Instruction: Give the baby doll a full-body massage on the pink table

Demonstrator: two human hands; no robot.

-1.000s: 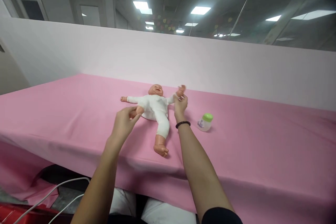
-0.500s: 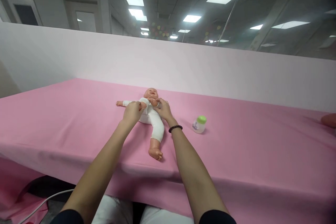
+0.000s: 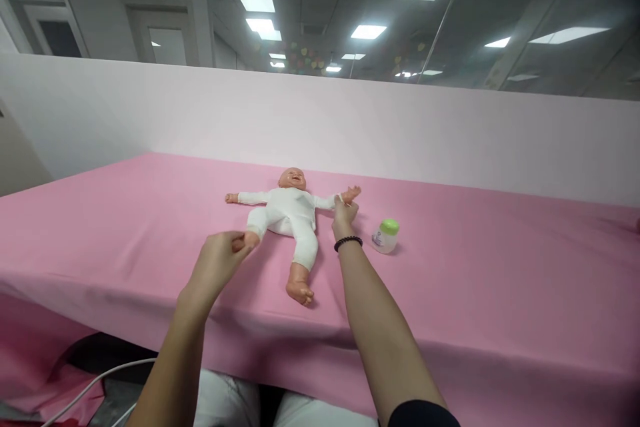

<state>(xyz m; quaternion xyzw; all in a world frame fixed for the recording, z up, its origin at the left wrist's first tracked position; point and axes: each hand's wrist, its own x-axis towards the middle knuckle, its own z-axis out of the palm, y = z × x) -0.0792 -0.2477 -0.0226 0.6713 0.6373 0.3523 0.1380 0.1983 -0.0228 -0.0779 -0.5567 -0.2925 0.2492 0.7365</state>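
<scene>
A baby doll point(image 3: 291, 205) with a white cloth body lies on its back on the pink-covered table, head toward the wall. My left hand point(image 3: 223, 255) is closed around the doll's foot on the left side, that leg bent outward. Pinched in my right hand point(image 3: 345, 215) is the doll's arm on the right side, near the wrist, stretched out sideways. The doll's other arm reaches out to the left, and its other leg points toward me, both untouched. A small clear bottle with a green cap point(image 3: 386, 236) stands just right of my right hand.
The pink cloth point(image 3: 480, 267) covers the table and hangs over its front edge. A low white wall point(image 3: 320, 120) runs behind, with glass above it. A white cable point(image 3: 95, 383) passes below the table at the lower left.
My hands have moved apart. The doll's arm has swung from across its chest out to the right, and the held leg has come down and out to the left.
</scene>
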